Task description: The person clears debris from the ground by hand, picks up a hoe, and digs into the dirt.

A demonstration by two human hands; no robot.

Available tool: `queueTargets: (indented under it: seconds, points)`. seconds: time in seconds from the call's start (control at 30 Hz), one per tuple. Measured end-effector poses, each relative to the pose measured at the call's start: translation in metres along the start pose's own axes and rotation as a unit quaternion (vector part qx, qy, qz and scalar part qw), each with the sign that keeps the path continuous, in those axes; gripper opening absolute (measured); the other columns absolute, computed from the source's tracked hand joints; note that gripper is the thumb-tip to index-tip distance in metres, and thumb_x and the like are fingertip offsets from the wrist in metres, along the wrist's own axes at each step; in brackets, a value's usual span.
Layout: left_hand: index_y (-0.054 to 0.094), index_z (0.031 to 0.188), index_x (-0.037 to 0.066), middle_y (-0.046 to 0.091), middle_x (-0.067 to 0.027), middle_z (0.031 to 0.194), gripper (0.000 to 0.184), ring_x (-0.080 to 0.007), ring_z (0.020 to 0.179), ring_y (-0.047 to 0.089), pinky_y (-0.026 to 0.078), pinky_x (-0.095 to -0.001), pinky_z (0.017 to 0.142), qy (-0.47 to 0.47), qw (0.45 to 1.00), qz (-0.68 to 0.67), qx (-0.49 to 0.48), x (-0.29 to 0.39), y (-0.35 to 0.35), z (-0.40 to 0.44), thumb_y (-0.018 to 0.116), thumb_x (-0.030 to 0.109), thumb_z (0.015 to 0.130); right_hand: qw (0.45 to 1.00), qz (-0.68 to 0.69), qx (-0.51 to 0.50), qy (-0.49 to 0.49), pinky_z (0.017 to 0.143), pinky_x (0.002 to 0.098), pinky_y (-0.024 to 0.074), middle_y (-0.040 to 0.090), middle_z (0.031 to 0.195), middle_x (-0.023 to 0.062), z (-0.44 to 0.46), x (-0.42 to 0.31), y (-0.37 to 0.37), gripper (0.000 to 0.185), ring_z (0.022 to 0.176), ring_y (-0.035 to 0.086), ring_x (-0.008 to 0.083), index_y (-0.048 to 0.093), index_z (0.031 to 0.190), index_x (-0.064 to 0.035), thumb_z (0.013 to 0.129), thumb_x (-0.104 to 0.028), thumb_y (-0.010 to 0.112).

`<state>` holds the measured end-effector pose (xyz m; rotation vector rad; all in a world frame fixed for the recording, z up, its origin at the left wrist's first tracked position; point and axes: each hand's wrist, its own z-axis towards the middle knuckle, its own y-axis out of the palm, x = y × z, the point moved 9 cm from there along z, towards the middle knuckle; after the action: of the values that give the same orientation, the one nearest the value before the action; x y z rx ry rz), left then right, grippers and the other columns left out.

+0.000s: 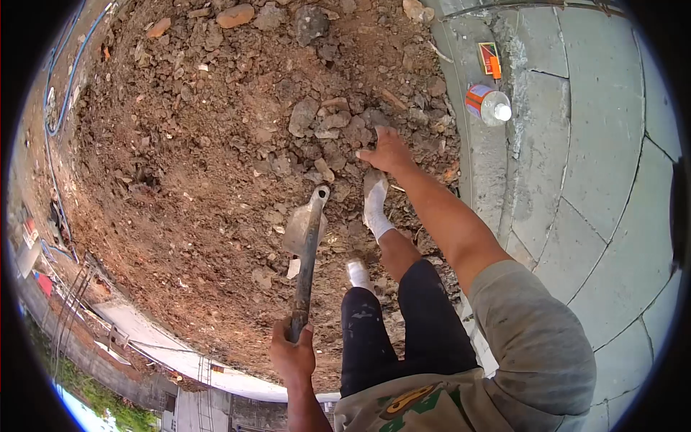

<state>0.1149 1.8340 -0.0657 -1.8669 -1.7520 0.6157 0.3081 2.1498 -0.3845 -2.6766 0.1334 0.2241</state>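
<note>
Ground (209, 237): loose brown soil, strewn with grey stones (303, 117) and brick pieces (235, 16). Concrete ledge (536, 108) alongside: labelled bottle (487, 105); near it, red-and-yellow packet (488, 52).

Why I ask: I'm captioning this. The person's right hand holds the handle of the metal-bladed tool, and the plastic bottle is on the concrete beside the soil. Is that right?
No: the head view shows the left hand holding the handle of the metal-bladed tool, not the right hand. The plastic bottle is indeed on the concrete beside the soil.
</note>
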Motion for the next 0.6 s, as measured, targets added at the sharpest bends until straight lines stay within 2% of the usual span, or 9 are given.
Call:
queueTargets:
  seconds: [0.07,0.13,0.23,0.27,0.33,0.43,0.53,0.57,0.6]
  points:
    - [0.064,0.102,-0.002,0.065,-0.0109,0.075,0.034,-0.0204,0.067,0.063,0.049,-0.0341,0.063,-0.021,0.999,-0.025,-0.002,-0.001,0.000,0.002,0.075,0.012,0.072,0.999,-0.021,0.045,-0.007,0.111,0.0509,0.0330,0.022,0.153,0.0214,0.051,0.000,0.010,0.100,0.141,0.023,0.0380,0.022,0.149,-0.0039,0.077,-0.051,0.073]
    - [0.061,0.103,-0.007,0.065,-0.0087,0.075,0.031,-0.0132,0.060,0.061,0.048,-0.0243,0.052,0.014,0.998,-0.053,0.014,0.006,-0.008,0.014,0.071,0.007,0.078,0.994,-0.060,0.089,-0.030,0.110,0.0560,0.0301,0.021,0.153,0.0213,0.098,0.000,0.020,0.102,0.142,0.021,0.0378,0.021,0.150,-0.0037,0.076,-0.052,0.073]
    - [0.061,0.100,-0.005,0.065,-0.0092,0.081,0.027,-0.0116,0.057,0.060,0.047,-0.0231,0.046,-0.041,0.998,-0.058,-0.001,0.039,-0.022,0.028,0.070,0.011,0.081,0.989,-0.135,0.065,-0.014,0.109,0.0607,0.0270,0.024,0.150,0.0214,0.134,0.002,0.049,0.101,0.141,0.021,0.0386,0.026,0.147,-0.0038,0.074,-0.052,0.075]
    - [0.066,0.109,-0.001,0.067,-0.0086,0.079,0.033,-0.0130,0.060,0.059,0.042,-0.0226,0.048,-0.044,0.998,-0.034,0.015,0.042,-0.028,0.029,0.074,0.020,0.084,0.990,-0.136,0.038,0.001,0.109,0.0621,0.0266,0.025,0.149,0.0213,0.134,0.004,0.050,0.098,0.141,0.020,0.0395,0.028,0.146,-0.0047,0.074,-0.050,0.076]
    - [0.065,0.108,-0.002,0.067,-0.0089,0.079,0.033,-0.0126,0.060,0.060,0.041,-0.0222,0.048,-0.059,0.996,-0.073,0.011,0.053,-0.030,0.034,0.075,0.018,0.084,0.991,-0.131,-0.006,0.023,0.108,0.0647,0.0257,0.027,0.147,0.0211,0.130,-0.003,0.044,0.091,0.141,0.018,0.0412,0.033,0.143,-0.0065,0.074,-0.047,0.077]
    - [0.064,0.107,-0.003,0.067,-0.0069,0.079,0.035,-0.0120,0.059,0.059,0.041,-0.0219,0.047,-0.076,0.996,-0.052,0.019,0.062,-0.035,0.036,0.075,0.020,0.083,0.992,-0.125,-0.012,0.022,0.105,0.0656,0.0273,0.029,0.143,0.0222,0.133,-0.001,0.048,0.079,0.140,0.018,0.0442,0.037,0.140,-0.0094,0.077,-0.038,0.076]
    - [0.064,0.102,-0.003,0.064,-0.0056,0.075,0.034,-0.0105,0.057,0.055,0.040,-0.0222,0.046,-0.025,0.998,-0.055,0.020,0.057,-0.034,0.036,0.074,0.024,0.085,0.980,-0.185,0.073,-0.012,0.102,0.0650,0.0301,0.028,0.143,0.0247,0.121,-0.005,0.048,0.075,0.137,0.022,0.0452,0.037,0.140,-0.0109,0.078,-0.030,0.074]
    - [0.064,0.102,-0.003,0.064,-0.0061,0.075,0.033,-0.0105,0.057,0.055,0.039,-0.0224,0.046,-0.029,0.998,-0.052,0.021,0.056,-0.034,0.038,0.074,0.024,0.085,0.955,-0.234,0.181,-0.031,0.100,0.0633,0.0349,0.038,0.138,0.0188,0.117,-0.007,0.047,0.086,0.133,0.033,0.0426,0.042,0.135,-0.0090,0.068,-0.047,0.082]
    - [0.064,0.101,-0.003,0.063,-0.0066,0.075,0.033,-0.0104,0.056,0.054,0.039,-0.0227,0.046,-0.036,0.998,-0.044,0.024,0.055,-0.036,0.039,0.073,0.024,0.085,0.965,-0.229,0.129,-0.009,0.100,0.0638,0.0350,0.038,0.139,0.0192,0.123,-0.002,0.054,0.087,0.131,0.035,0.0433,0.042,0.135,-0.0086,0.068,-0.047,0.081]
